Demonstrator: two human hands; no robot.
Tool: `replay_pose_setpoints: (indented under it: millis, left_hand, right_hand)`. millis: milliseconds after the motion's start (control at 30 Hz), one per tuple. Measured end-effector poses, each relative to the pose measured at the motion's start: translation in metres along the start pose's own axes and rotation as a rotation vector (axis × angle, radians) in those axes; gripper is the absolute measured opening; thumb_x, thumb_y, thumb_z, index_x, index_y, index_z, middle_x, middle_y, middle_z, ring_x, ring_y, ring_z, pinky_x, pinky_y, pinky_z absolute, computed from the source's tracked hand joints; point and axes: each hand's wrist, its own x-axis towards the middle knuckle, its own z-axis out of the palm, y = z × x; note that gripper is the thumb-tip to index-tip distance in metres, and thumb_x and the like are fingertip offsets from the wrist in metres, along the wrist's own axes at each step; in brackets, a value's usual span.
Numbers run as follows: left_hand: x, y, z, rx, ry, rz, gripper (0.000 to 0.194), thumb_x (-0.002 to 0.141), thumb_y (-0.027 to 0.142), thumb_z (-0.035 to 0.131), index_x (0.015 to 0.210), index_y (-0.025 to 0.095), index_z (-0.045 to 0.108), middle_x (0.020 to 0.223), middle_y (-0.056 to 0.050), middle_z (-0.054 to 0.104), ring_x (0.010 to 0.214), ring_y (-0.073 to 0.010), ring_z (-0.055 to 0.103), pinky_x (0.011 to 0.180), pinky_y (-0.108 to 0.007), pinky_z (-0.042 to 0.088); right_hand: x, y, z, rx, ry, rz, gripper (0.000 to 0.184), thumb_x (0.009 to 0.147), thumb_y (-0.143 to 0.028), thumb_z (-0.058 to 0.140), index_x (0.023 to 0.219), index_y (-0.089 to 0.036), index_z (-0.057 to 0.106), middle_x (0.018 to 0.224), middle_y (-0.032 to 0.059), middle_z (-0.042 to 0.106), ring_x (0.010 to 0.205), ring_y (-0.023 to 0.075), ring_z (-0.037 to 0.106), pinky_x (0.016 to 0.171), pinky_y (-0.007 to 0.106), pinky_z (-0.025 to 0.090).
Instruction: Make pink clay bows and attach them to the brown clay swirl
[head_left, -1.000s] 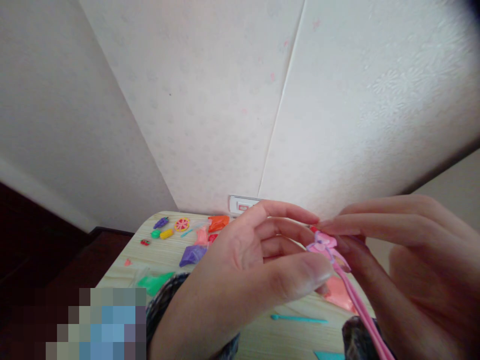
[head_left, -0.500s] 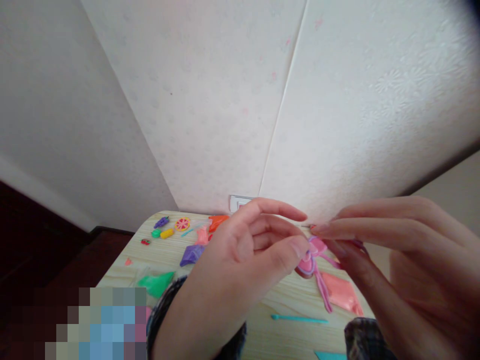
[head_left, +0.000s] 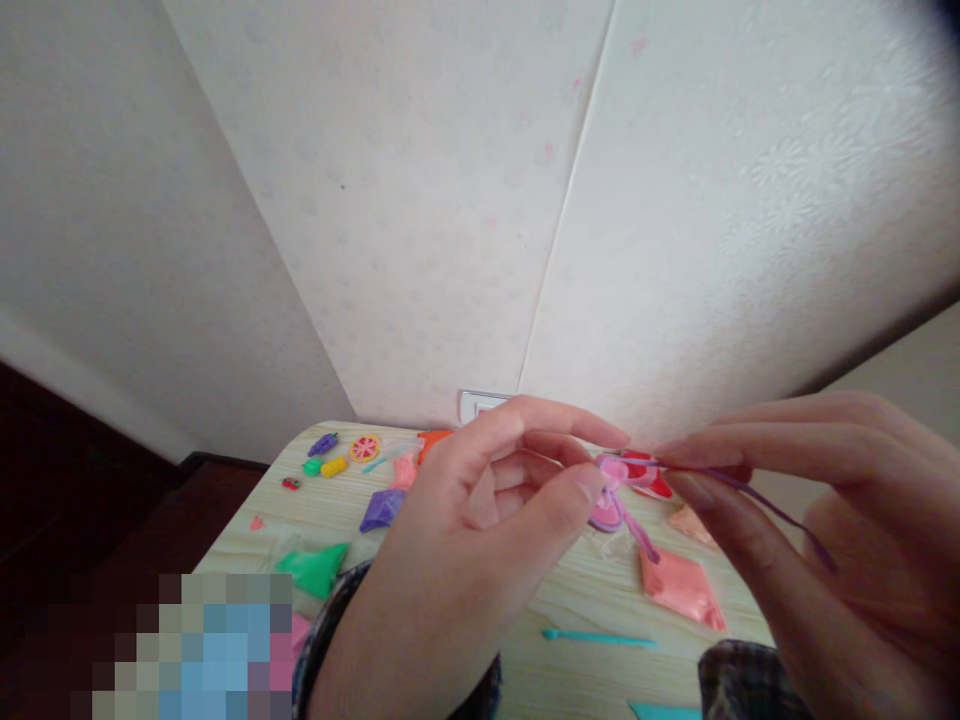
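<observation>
A small pink bow (head_left: 606, 508) with purple edging and a dangling tail, apparently of modelling clay, is pinched between the thumb and fingers of my left hand (head_left: 487, 520). My right hand (head_left: 817, 500) pinches a thin purple strand (head_left: 750, 490) between thumb and forefinger. One end of this strand runs left onto the top of the bow; its other end hangs free below the right fingers. Both hands are raised over the table. Part of the bow is hidden behind my left thumb.
On the wooden table (head_left: 517, 660) lie a salmon clay packet (head_left: 682, 588), a turquoise tool (head_left: 600, 638), a green packet (head_left: 313, 568) and a purple packet (head_left: 384, 510). Small clay fruit, including purple grapes (head_left: 323, 444), sit far left. A wall (head_left: 420, 250) stands behind the table.
My right hand has moved slightly right, and the purple strand now shows stretched between its fingers and the bow. The bow has shifted slightly up and left with my left hand.
</observation>
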Motion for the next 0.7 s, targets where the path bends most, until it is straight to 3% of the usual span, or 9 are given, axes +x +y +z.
replay_pose_setpoints:
  millis: [267, 500, 700]
  left_hand:
    - [-0.0017, 0.002, 0.0009, 0.023, 0.0, 0.016, 0.012, 0.078, 0.013, 0.059, 0.075, 0.02, 0.068, 0.075, 0.002, 0.067, 0.073, -0.012, 0.063, 0.071, -0.023, 0.05]
    - [0.0012, 0.0004, -0.0008, 0.012, -0.022, -0.003, 0.009, 0.076, 0.012, 0.062, 0.075, 0.02, 0.066, 0.076, 0.003, 0.067, 0.075, -0.0111, 0.063, 0.071, -0.021, 0.05]
    - [0.0001, 0.0022, -0.0005, 0.028, -0.023, -0.008, 0.006, 0.077, 0.013, 0.062, 0.078, 0.019, 0.064, 0.083, 0.001, 0.068, 0.077, -0.0124, 0.063, 0.074, -0.024, 0.051]
  right_hand:
    - [-0.0015, -0.0078, -0.0024, 0.026, -0.045, 0.121, 0.007, 0.082, -0.026, 0.062, 0.08, -0.032, 0.064, 0.074, -0.0044, 0.064, 0.066, 0.0126, 0.058, 0.058, 0.031, 0.041]
    - [0.0006, -0.0018, -0.0008, 0.02, -0.041, 0.0, 0.011, 0.079, -0.022, 0.064, 0.084, -0.032, 0.064, 0.074, -0.0064, 0.064, 0.063, 0.0098, 0.058, 0.054, 0.029, 0.04]
    - [0.0002, -0.007, 0.0001, 0.031, -0.049, 0.061, 0.01, 0.081, -0.021, 0.063, 0.084, -0.031, 0.062, 0.074, -0.0069, 0.063, 0.063, 0.0098, 0.058, 0.055, 0.03, 0.039]
